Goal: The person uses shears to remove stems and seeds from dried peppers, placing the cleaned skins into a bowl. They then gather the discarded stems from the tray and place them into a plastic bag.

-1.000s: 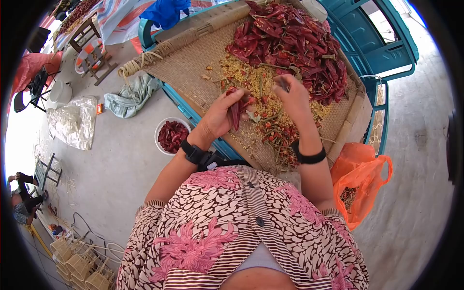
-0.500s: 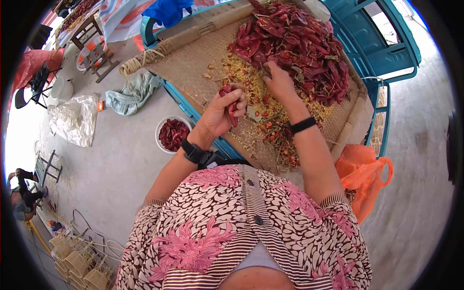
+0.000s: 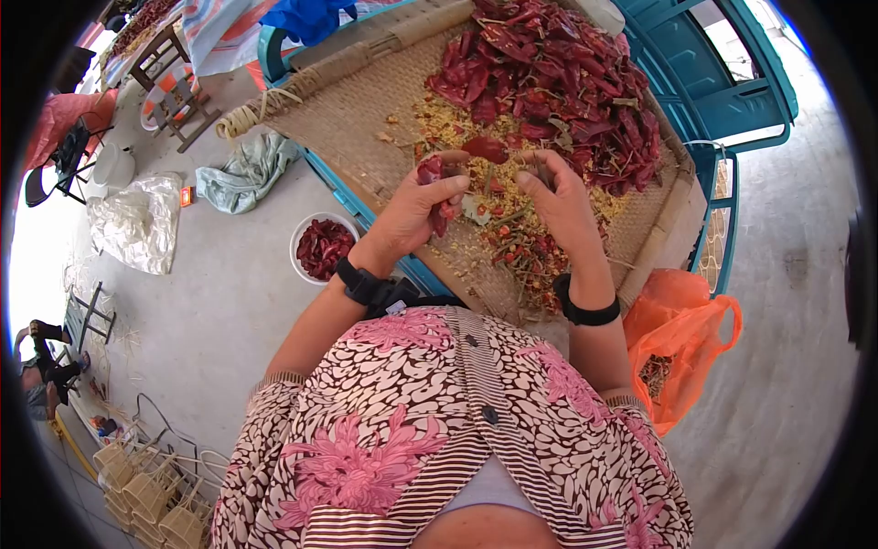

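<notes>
**Two hands at work over a tray of dried red chillies**

The left hand (image 3: 416,209) is lifted just above the near part of a woven tray (image 3: 357,123). Its thumb and fingers are pressed together on a few dark red chillies (image 3: 437,197), which hang down from the pinch. The right hand (image 3: 565,199) is close beside it, with its fingers (image 3: 540,174) curled in towards the thumb. Whether they pinch anything cannot be told. A single chilli (image 3: 485,147) shows between the two hands, near the left thumb tip, but contact with either hand is unclear.

Beyond the hands, a big chilli pile (image 3: 558,78) fills the far right of the tray. Yellow seeds (image 3: 448,123) lie spread beside it, and a heap of stems and bits (image 3: 529,252) sits under the right forearm. A black watch (image 3: 366,285) is on the left wrist and a black band (image 3: 585,314) on the right.

The tray rests on a teal frame (image 3: 732,101). On the concrete floor to the left stands a white bowl (image 3: 295,249) holding more chillies, with a grey-green cloth (image 3: 242,174) and a clear plastic sheet (image 3: 133,224) farther off. A small orange box (image 3: 187,197) lies between these two, and any print on it is too small to read. An orange bag (image 3: 681,320) hangs open at the right edge of the tray.
</notes>
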A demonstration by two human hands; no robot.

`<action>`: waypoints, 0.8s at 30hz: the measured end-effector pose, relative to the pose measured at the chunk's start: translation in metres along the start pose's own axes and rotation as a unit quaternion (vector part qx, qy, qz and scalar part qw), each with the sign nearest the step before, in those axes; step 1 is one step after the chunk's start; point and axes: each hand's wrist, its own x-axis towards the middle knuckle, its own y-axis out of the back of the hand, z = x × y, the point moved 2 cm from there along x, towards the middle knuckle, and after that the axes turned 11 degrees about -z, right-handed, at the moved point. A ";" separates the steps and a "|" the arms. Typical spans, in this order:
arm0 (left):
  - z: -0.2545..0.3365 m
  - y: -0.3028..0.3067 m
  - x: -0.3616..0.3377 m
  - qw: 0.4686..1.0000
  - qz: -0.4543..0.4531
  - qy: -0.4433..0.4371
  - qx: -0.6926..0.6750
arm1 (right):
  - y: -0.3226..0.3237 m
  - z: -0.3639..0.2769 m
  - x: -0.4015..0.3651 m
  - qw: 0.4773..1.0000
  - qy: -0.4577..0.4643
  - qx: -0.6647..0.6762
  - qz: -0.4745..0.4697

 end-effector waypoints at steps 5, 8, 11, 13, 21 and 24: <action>0.000 -0.001 0.001 0.996 0.033 -0.062 0.050 | -0.013 -0.010 -0.009 0.995 0.006 -0.098 0.025; 0.001 0.001 0.001 0.993 0.025 -0.054 0.105 | -0.014 -0.013 -0.011 0.989 0.014 -0.138 0.044; 0.002 -0.004 0.000 0.990 -0.009 -0.007 0.142 | -0.015 -0.018 -0.013 0.991 0.039 -0.122 0.041; 0.003 -0.007 -0.002 0.985 -0.036 0.044 0.163 | -0.015 -0.023 -0.014 0.991 0.048 -0.124 0.025; -0.003 -0.003 -0.009 0.974 -0.171 0.136 0.058 | -0.017 -0.027 -0.011 0.987 0.097 0.045 -0.123; 0.000 -0.002 -0.010 0.965 -0.194 0.175 0.006 | -0.007 -0.022 -0.009 0.973 0.054 0.111 -0.197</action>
